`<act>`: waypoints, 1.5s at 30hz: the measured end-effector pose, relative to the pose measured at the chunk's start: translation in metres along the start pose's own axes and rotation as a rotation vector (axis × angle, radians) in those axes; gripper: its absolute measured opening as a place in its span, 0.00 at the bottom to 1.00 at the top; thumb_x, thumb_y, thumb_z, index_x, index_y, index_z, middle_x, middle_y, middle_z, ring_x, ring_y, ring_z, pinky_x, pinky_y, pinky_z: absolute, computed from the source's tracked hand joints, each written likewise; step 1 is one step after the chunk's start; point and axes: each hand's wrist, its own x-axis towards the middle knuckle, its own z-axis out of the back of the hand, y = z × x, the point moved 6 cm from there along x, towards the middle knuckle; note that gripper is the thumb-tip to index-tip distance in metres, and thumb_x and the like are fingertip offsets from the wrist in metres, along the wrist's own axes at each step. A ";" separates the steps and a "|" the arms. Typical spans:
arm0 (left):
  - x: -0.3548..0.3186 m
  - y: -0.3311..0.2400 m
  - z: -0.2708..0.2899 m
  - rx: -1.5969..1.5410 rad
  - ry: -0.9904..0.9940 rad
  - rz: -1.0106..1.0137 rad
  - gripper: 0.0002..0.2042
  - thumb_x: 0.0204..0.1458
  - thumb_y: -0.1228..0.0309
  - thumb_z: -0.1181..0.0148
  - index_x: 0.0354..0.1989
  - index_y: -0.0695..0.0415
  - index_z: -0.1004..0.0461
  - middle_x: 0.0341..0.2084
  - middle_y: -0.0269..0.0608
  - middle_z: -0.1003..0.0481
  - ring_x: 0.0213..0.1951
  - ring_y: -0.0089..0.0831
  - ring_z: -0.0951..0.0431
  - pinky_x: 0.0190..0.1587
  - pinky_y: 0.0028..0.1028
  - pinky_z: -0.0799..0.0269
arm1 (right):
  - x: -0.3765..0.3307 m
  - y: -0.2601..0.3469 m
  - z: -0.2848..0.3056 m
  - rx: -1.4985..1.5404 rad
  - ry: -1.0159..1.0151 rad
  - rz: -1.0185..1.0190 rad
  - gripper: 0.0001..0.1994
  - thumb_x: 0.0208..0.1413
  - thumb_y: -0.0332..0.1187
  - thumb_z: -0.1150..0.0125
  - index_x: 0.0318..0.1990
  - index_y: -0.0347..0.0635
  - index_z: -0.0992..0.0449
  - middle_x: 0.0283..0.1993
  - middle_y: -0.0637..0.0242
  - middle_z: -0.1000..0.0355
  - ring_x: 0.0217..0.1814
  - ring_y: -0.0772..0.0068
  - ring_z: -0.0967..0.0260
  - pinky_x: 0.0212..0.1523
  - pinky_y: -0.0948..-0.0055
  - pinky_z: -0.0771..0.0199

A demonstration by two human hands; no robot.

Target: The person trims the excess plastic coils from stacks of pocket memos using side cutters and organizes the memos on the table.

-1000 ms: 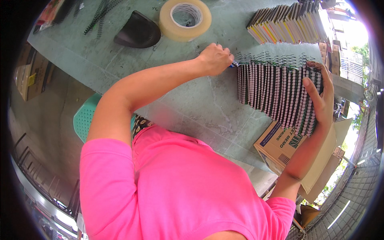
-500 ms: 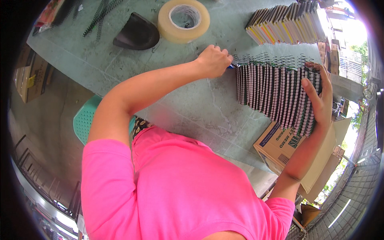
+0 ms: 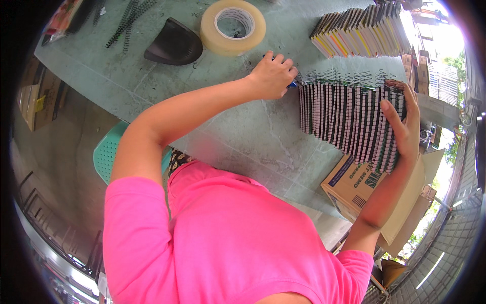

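A row of spiral-bound notebooks stands packed together on the table, bound edges facing me, with loose coil ends sticking out along its far side. My right hand is wrapped around the right end of this row, thumb on the bindings. In my left hand are blue-handled pliers, mostly covered by the fingers. Their metal tip is at the far left corner of the row, by the coil ends; whether it grips a wire is too small to tell.
Behind the row stands a second group of notebooks. A roll of clear tape, a black curved piece and black plastic coils lie on the table. An open carton sits beyond the right edge; a green stool is at left.
The fingers of my left hand have spread a little on the pliers, and a handle now shows past the knuckles. My right hand and the notebooks stay in place.
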 end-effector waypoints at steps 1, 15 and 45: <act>0.001 -0.001 0.000 0.013 -0.027 -0.013 0.19 0.36 0.63 0.36 0.39 0.55 0.28 0.33 0.40 0.29 0.38 0.37 0.27 0.39 0.37 0.33 | 0.000 0.000 0.000 0.000 0.001 0.003 0.22 0.48 0.45 0.40 0.44 0.36 0.29 0.43 0.59 0.32 0.49 0.62 0.36 0.53 0.69 0.41; -0.001 0.005 0.002 -0.058 0.019 0.044 0.20 0.33 0.65 0.35 0.39 0.55 0.28 0.32 0.39 0.29 0.36 0.37 0.27 0.38 0.37 0.34 | 0.000 0.002 0.000 0.010 -0.016 0.001 0.21 0.48 0.43 0.40 0.44 0.35 0.29 0.43 0.58 0.32 0.48 0.62 0.36 0.52 0.69 0.41; 0.011 0.012 0.005 -0.084 -0.005 0.059 0.22 0.34 0.65 0.35 0.42 0.54 0.28 0.33 0.39 0.29 0.38 0.37 0.27 0.39 0.38 0.35 | -0.002 -0.005 -0.001 0.089 0.009 -0.081 0.23 0.48 0.42 0.40 0.46 0.33 0.30 0.44 0.58 0.33 0.49 0.65 0.37 0.54 0.70 0.43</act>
